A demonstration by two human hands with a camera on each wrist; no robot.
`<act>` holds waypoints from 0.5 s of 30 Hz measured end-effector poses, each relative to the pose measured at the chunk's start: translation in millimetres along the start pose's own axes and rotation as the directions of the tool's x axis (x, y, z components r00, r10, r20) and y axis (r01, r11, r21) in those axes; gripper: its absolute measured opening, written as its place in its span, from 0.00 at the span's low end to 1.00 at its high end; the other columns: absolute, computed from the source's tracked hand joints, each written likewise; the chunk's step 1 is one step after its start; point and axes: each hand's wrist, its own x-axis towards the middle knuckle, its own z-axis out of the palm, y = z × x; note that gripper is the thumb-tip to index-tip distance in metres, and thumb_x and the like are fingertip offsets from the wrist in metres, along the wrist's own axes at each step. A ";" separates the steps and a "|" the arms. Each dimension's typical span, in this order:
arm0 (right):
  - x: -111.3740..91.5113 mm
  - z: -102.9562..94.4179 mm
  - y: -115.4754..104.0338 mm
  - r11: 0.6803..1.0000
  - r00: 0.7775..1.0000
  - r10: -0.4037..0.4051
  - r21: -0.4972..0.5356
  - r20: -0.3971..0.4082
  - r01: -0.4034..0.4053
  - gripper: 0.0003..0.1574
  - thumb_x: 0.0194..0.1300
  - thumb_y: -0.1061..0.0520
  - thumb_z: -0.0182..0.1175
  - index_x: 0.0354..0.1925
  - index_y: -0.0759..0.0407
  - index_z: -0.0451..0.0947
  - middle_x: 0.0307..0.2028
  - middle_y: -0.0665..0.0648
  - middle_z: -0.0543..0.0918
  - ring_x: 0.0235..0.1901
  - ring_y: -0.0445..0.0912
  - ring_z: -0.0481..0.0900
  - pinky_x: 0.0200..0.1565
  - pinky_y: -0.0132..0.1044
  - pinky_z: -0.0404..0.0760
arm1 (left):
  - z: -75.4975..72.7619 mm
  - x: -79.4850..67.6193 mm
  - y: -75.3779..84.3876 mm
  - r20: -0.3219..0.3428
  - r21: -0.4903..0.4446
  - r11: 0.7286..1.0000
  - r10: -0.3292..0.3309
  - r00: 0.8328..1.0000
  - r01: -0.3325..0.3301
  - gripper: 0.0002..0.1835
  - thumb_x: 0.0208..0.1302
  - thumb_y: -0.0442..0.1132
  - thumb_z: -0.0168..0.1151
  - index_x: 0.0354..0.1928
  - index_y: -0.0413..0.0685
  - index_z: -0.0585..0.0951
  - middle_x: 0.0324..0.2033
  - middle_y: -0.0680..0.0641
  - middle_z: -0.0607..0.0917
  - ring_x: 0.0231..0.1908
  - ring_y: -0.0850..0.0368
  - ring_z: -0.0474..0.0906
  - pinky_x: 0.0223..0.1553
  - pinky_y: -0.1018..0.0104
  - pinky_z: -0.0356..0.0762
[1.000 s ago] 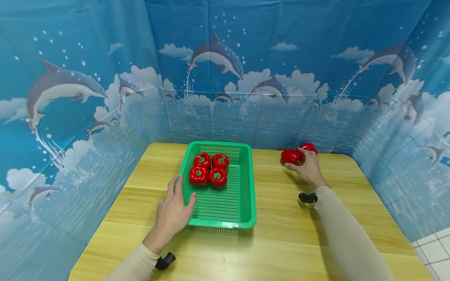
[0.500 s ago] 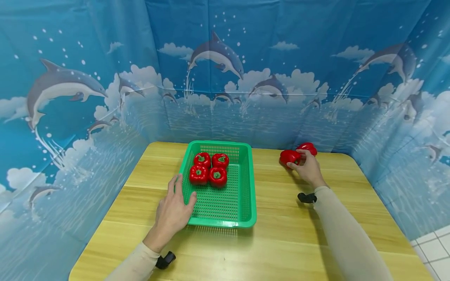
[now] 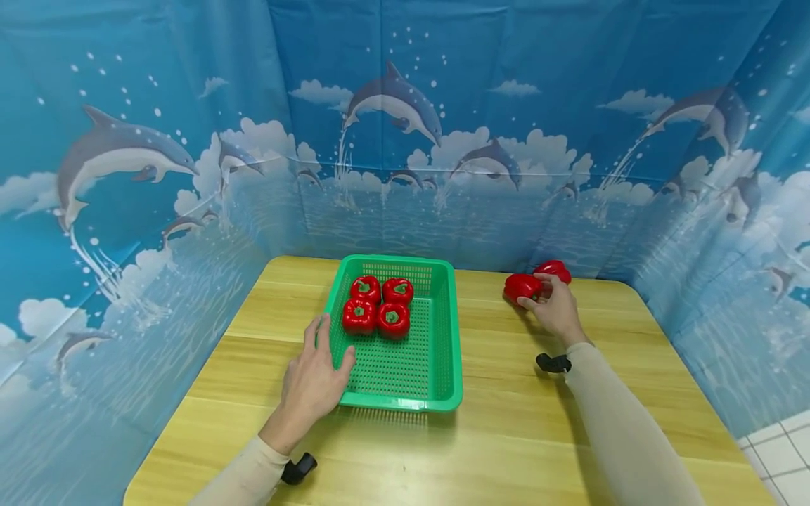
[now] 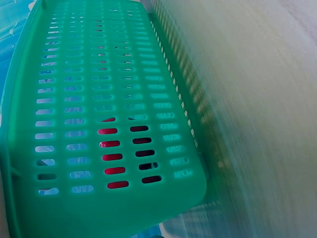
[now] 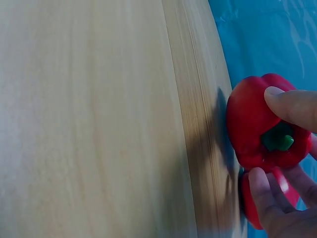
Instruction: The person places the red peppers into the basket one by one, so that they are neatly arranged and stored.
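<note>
My right hand (image 3: 555, 309) is at the table's far right, holding a red bell pepper (image 3: 522, 287) between thumb and fingers. In the right wrist view this bell pepper (image 5: 252, 116) shows its green stem towards the palm. A second red bell pepper (image 3: 554, 269) lies right behind it, partly covered by the fingers. My left hand (image 3: 313, 379) rests on the near left rim of a green plastic basket (image 3: 448, 337), fingers loosely extended. Several red bell peppers (image 3: 394, 320) stand grouped, stems up, in the basket's far left part. The left wrist view shows the slotted basket wall (image 4: 89, 208).
The wooden table (image 3: 506, 436) runs under everything. A blue dolphin-print curtain (image 3: 418, 211) encloses its back and sides, close behind the right-hand peppers. White tiles (image 3: 781, 453) show at the lower right.
My right thumb and fingers have drawn in on the nearer pepper, which has shifted only slightly. The left hand, the basket and its peppers stay put. The head view has tilted a little.
</note>
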 end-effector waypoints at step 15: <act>-16.5 -7.3 -6.3 0.999 0.998 -0.044 0.001 -0.041 0.044 0.52 0.79 0.51 0.78 0.89 0.64 0.66 0.78 0.75 0.78 0.72 0.71 0.83 0.73 0.69 0.85 | 1.1 0.0 -0.2 -0.026 0.002 1.000 0.017 1.000 -0.017 0.49 0.88 0.59 0.60 0.95 0.38 0.54 0.91 0.32 0.59 0.15 0.56 0.69 0.15 0.66 0.65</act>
